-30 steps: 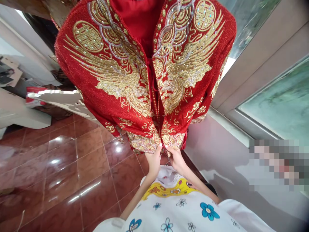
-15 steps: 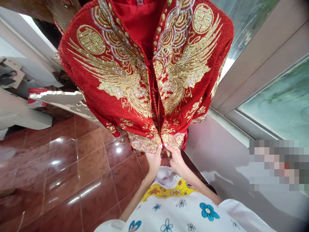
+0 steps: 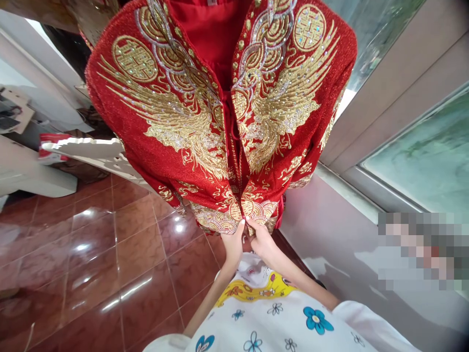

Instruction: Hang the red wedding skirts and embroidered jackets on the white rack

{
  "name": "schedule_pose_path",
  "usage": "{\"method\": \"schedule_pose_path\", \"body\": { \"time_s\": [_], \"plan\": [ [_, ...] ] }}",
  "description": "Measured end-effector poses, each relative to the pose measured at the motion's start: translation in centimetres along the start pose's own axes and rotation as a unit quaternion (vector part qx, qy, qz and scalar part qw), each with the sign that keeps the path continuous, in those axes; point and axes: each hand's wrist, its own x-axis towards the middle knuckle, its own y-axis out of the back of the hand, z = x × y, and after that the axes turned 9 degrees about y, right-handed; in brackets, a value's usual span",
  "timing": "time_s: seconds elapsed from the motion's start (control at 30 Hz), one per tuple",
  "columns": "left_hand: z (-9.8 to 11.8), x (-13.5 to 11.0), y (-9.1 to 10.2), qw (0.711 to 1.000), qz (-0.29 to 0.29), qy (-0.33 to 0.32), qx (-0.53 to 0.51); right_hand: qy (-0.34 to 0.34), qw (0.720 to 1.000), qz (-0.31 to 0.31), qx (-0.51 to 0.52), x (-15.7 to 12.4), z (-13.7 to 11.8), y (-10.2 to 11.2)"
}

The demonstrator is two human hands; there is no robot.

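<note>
A red jacket (image 3: 146, 122) with gold embroidery and sparkling beads hangs upright in front of me, its red lining showing at the open collar. My left hand (image 3: 233, 243) pinches the bottom hem of the left front edge. Right beside it, my right hand (image 3: 261, 238) grips the hem of the other front edge. Both thumbs lie on top of the cloth, and the fingers underneath are mostly hidden. At the hem the two edges meet, while higher up a narrow gap runs between them.
A window frame (image 3: 370, 178) with greenish glass stands on the right above a pale wall (image 3: 311, 220). To the left are a carved white panel (image 3: 98, 154) and white furniture (image 3: 36, 168). Glossy red-brown tiles (image 3: 142, 274) cover the floor.
My right hand has shifted slightly left, bringing the jacket's two lower front edges closer together. The jacket's left shoulder side has moved a little outward in view.
</note>
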Motion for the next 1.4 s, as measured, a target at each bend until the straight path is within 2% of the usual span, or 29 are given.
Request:
{"method": "schedule_pose_path", "body": {
  "time_s": [0.17,0.23,0.3,0.4,0.5,0.57,0.67,0.7,0.73,0.77,0.83,0.9,1.0,1.13,1.3,1.4],
  "plan": [
    [-0.3,0.4,0.1,1.000,0.006,-0.007,0.014,0.004,1.000,0.003,-0.006,-0.2,-0.3,-0.1],
    [-0.3,0.6,0.4,0.999,0.009,-0.003,0.036,-0.027,0.999,-0.011,-0.044,-0.4,-1.0,0.4],
    [-0.2,0.7,0.6,0.998,0.008,-0.013,0.059,-0.085,0.987,-0.036,-0.131,-0.7,-1.9,1.1],
    [0.3,0.8,0.8,0.994,0.018,-0.027,0.104,-0.150,0.936,-0.102,-0.302,-1.0,-3.4,2.0],
    [0.8,0.7,0.8,0.989,0.031,-0.020,0.142,-0.116,0.875,-0.167,-0.439,-1.2,-4.8,2.1],
    [1.0,0.7,0.8,0.988,0.030,-0.021,0.151,-0.097,0.845,-0.201,-0.486,-1.3,-5.8,2.2],
    [1.3,0.7,0.9,0.986,0.027,-0.020,0.162,-0.141,0.795,-0.277,-0.522,-1.5,-7.1,2.7],
    [1.4,0.7,0.9,0.985,0.027,-0.019,0.168,-0.151,0.787,-0.294,-0.520,-1.5,-7.2,2.7],
    [1.5,0.7,0.9,0.984,0.026,-0.019,0.173,-0.147,0.794,-0.298,-0.509,-1.4,-7.1,2.7],
    [1.6,0.7,0.9,0.984,0.025,-0.018,0.176,-0.126,0.814,-0.285,-0.491,-1.3,-6.7,2.5],
    [1.8,0.7,0.8,0.984,0.021,-0.020,0.174,-0.052,0.858,-0.235,-0.453,-0.8,-5.5,1.8],
    [2.0,0.7,0.8,0.986,0.013,-0.023,0.167,0.013,0.878,-0.185,-0.440,-0.1,-4.0,0.9],
    [2.0,0.8,0.9,0.986,0.000,-0.028,0.162,0.060,0.884,-0.145,-0.440,0.6,-2.4,-0.1],
    [1.9,1.1,1.3,0.987,-0.015,-0.037,0.153,0.091,0.885,-0.123,-0.439,0.9,-2.3,-0.5],
    [0.8,1.6,1.7,0.990,-0.024,-0.040,0.134,0.017,0.884,-0.171,-0.435,1.4,-3.9,-1.8],
    [-0.7,2.0,1.7,0.993,-0.032,-0.032,0.111,0.020,0.881,-0.193,-0.431,1.8,-5.1,-3.3]
  ]
}}
